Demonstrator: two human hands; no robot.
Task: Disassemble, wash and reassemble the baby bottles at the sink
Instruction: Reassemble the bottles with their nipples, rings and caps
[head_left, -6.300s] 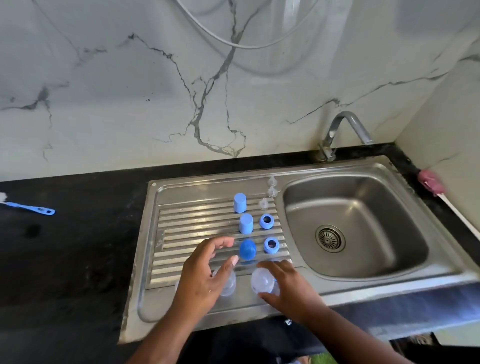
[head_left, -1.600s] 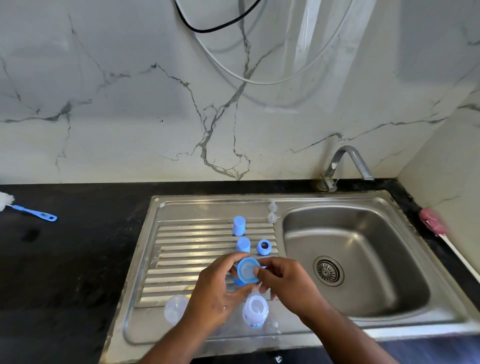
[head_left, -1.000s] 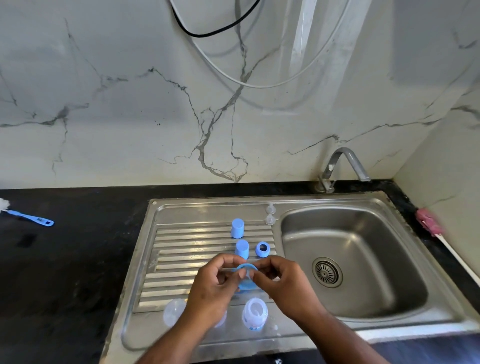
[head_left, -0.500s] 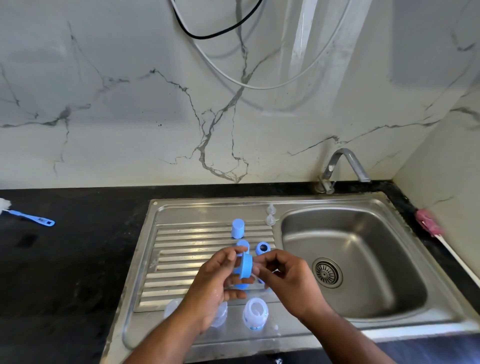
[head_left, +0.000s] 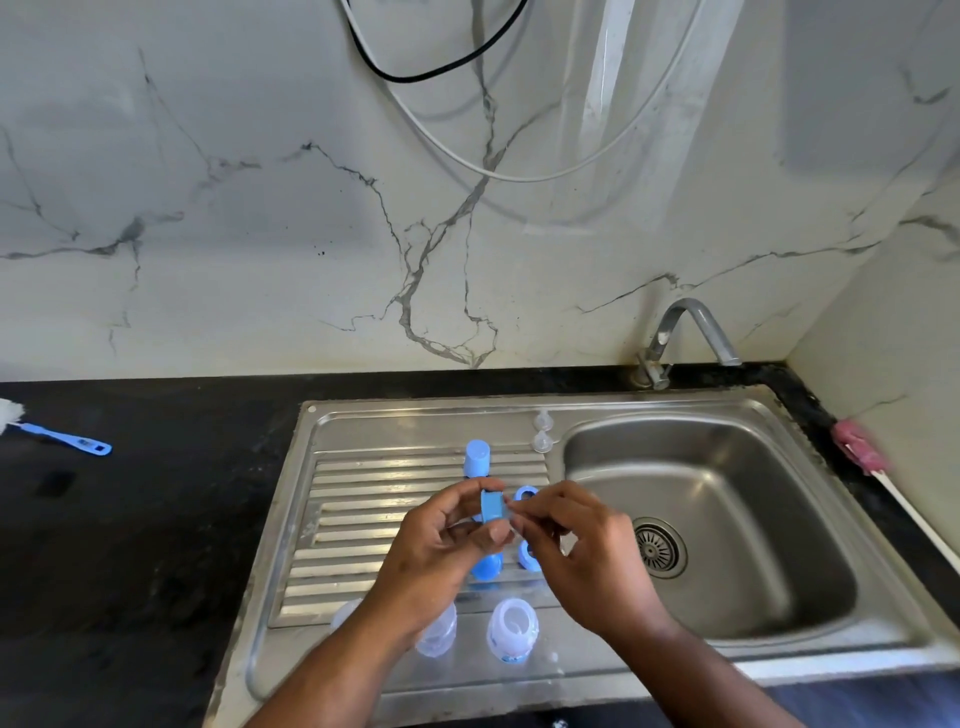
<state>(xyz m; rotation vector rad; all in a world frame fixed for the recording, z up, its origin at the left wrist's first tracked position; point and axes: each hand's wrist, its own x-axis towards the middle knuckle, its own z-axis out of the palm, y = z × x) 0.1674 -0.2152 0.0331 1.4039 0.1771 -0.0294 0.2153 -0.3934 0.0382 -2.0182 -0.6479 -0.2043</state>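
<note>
My left hand (head_left: 441, 545) grips a blue screw ring (head_left: 492, 506) above the ribbed drainboard (head_left: 353, 519). My right hand (head_left: 576, 551) pinches something small and clear at the ring's right side, seemingly a teat. On the drainboard lie a blue cap (head_left: 477, 458), two more blue rings (head_left: 525, 493) (head_left: 529, 556) and another blue cap (head_left: 487, 566), partly hidden by my hands. Three clear bottle bodies stand at the front: one upright (head_left: 513, 630), one under my left wrist (head_left: 437, 635), one at the left (head_left: 345, 614). Two clear teats (head_left: 542, 434) stand by the basin.
The steel basin (head_left: 727, 519) with its drain sits to the right, the tap (head_left: 685, 332) behind it. A blue-handled bottle brush (head_left: 62, 439) lies on the black counter at the far left. A pink-headed brush (head_left: 862, 452) lies along the right wall.
Both hands lifted the blue ring off the drainboard and turned it on edge. My right fingers now pinch at its right side, closer to the ring than half a second ago.
</note>
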